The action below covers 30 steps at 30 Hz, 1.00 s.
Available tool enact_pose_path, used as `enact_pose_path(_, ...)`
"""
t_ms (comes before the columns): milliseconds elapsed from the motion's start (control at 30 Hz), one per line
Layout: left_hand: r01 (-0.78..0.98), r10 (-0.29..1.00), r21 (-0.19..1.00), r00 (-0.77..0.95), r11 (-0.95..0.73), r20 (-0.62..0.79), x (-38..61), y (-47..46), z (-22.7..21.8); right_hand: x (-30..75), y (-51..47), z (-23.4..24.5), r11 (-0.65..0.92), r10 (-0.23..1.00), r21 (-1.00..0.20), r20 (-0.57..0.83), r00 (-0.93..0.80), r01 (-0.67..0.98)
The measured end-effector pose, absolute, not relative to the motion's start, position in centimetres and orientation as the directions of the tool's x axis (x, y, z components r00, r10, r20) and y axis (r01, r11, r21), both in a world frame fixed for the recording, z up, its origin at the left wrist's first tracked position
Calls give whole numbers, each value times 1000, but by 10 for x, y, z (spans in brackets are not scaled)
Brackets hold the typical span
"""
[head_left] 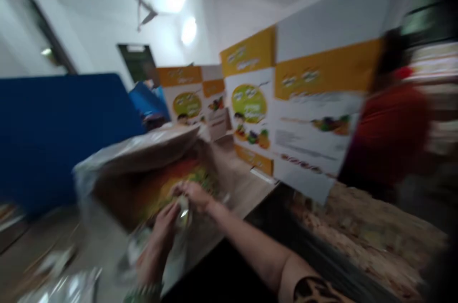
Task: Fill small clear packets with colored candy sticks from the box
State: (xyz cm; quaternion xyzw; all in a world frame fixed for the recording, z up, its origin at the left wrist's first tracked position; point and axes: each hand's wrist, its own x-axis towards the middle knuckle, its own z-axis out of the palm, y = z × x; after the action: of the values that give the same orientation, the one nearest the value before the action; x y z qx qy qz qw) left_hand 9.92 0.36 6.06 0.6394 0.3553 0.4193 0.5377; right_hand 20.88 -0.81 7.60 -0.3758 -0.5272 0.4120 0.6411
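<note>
My left hand [166,221] and my right hand [195,194] come together at the near edge of a plastic-lined carton [143,152]. Between them is a small shiny clear plastic piece [183,212], perhaps a packet; blur hides its exact kind. The fingers of my left hand are closed on its upper part. My right hand is also closed, its fingertips pinched just above, and I cannot make out what they grip. Inside the carton lie colourful contents [171,181] in red, yellow and green, smeared by motion.
Tall printed cartons in white and orange [250,102] stand beyond on the table [246,183]. A blue panel [60,136] rises at left. At right, a person in a red top [393,136] is near piled brownish goods [368,226]. Clear plastic [67,288] lies at lower left.
</note>
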Motion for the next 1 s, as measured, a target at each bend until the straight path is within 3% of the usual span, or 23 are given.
enact_pose_path(233, -193, 909, 981, 412, 25, 58, 65, 14, 33, 208, -4, 61, 237, 971, -846, 222, 88, -478)
enact_pose_path(400, -247, 906, 967, 419, 55, 55, 64, 13, 27, 203, -5, 59, 261, 963, -900, 268, 30, -349)
enact_pose_path(533, -282, 917, 958, 394, 55, 64, 61, 16, 20, 199, 0, 43, 101, 983, -976, 128, -134, -194)
enact_pose_path(633, -311, 925, 947, 378, 83, 43, 59, 20, 13, 199, 2, 36, 33, 995, -967, 56, -84, -251)
enact_pose_path(767, -342, 931, 929, 364, 142, -9, 54, 22, 7, 196, 7, 32, 118, 992, -954, 126, -10, -276)
enact_pose_path(900, -380, 932, 902, 356, 207, -64, 50, 23, 6, 191, 11, 29, 157, 985, -980, 165, -59, -120)
enact_pose_path(1000, -387, 935, 891, 339, 236, -100, 45, 24, 2, 190, 13, 26, 67, 986, -981, 93, -137, -184)
